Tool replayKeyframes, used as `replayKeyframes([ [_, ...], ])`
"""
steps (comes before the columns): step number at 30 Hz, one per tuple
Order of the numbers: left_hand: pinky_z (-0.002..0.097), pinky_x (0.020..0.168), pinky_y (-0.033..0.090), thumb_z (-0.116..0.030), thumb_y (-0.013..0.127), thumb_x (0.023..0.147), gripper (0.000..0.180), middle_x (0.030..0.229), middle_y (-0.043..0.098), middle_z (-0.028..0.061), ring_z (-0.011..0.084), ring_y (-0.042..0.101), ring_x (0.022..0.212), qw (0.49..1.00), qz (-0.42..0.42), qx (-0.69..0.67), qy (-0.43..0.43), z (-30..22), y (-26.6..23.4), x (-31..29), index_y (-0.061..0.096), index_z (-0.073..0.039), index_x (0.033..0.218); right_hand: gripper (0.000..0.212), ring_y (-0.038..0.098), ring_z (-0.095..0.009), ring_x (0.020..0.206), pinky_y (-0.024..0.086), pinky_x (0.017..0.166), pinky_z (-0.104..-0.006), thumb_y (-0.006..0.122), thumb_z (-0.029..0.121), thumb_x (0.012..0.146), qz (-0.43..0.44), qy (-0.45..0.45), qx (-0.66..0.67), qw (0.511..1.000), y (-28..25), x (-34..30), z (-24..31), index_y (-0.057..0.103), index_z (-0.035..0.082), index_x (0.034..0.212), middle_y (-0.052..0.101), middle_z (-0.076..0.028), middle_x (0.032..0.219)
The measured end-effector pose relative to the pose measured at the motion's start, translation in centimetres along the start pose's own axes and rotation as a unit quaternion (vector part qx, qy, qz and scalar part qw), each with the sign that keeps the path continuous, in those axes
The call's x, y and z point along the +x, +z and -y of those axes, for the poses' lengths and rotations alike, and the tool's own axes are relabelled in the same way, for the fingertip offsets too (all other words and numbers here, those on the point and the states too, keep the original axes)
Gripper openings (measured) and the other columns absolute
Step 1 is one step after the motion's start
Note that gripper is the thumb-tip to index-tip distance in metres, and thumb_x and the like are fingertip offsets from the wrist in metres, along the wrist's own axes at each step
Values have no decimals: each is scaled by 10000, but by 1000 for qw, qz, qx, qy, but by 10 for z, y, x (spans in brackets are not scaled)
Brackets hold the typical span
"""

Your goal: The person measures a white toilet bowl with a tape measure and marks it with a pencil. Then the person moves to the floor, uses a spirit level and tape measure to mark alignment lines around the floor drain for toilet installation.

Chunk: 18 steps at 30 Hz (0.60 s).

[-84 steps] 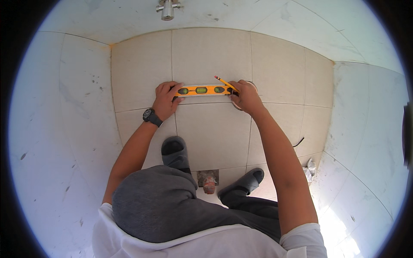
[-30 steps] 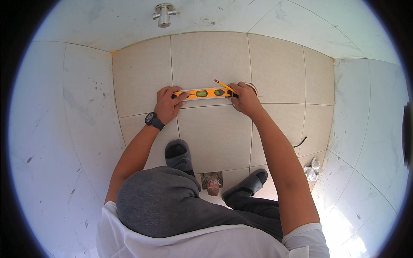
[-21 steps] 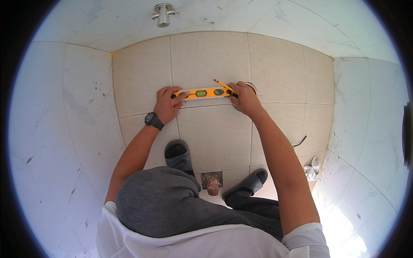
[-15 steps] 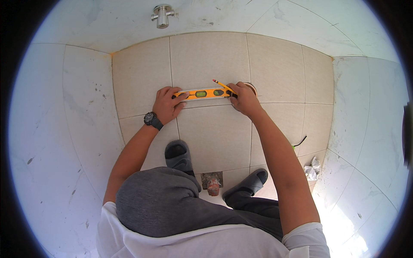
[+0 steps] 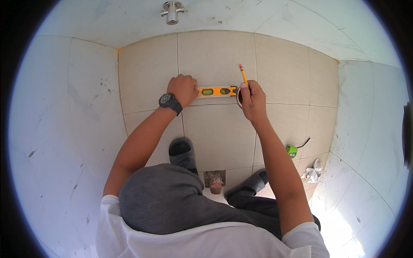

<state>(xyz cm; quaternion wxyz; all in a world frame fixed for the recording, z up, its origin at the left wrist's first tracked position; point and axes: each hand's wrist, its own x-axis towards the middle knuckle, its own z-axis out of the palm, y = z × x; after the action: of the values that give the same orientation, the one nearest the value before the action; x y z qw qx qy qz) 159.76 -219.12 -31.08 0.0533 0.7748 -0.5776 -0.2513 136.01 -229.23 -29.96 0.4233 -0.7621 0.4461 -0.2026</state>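
A short orange spirit level [image 5: 217, 91] lies flat on the beige floor tiles [image 5: 215, 56], along a grout line. My left hand [image 5: 184, 88], a black watch on its wrist, presses down on the level's left end. My right hand [image 5: 251, 101] sits at the level's right end and grips a yellow pencil [image 5: 243, 75] that points up and away from the tile. A ring-shaped thing, perhaps a roll of tape, shows under the right hand's fingers.
A green tape measure [image 5: 292, 150] and a crumpled white rag [image 5: 313, 173] lie on the floor at the right. A square floor drain [image 5: 214, 178] sits between my two dark shoes. A metal pipe fitting [image 5: 172, 12] juts from the far white wall.
My right hand has lifted the pencil off the level; it now points upward instead of lying across the level's right end. My left hand still holds the level down.
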Motion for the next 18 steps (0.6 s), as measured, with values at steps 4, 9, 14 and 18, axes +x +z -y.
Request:
replayKeyframes([
  [4, 408, 715, 547, -240, 845, 685, 216, 847, 731, 73, 278, 704, 821, 993, 103, -5, -58, -5, -13, 22, 734, -108, 815, 198, 522, -240, 667, 426, 608, -372, 707, 186, 919, 3, -78, 46, 996, 11, -29, 23, 638, 7, 873, 560, -112, 769],
  [9, 383, 736, 559, -205, 862, 661, 279, 879, 746, 64, 263, 715, 849, 994, 104, -10, -29, -7, -14, 32, 735, -107, 889, 146, 548, -119, 662, 449, 604, -274, 705, 147, 920, 57, -12, 134, 989, 33, -47, 33, 706, 8, 964, 628, -66, 774],
  [14, 382, 749, 560, -191, 879, 633, 322, 890, 743, 60, 255, 713, 863, 991, 129, -33, -33, -3, -14, 38, 730, -105, 906, 151, 667, -156, 704, 521, 643, -282, 687, 100, 887, 85, 15, 189, 978, 58, -51, 32, 711, 5, 1001, 719, -116, 836],
  [18, 382, 758, 557, -196, 883, 621, 345, 907, 738, 60, 253, 709, 875, 993, 114, -27, -22, -1, -12, 38, 727, -106, 915, 170, 612, -113, 664, 503, 639, -259, 678, 121, 912, 59, 20, 162, 985, 74, -50, 31, 697, 7, 1038, 706, -79, 802],
])
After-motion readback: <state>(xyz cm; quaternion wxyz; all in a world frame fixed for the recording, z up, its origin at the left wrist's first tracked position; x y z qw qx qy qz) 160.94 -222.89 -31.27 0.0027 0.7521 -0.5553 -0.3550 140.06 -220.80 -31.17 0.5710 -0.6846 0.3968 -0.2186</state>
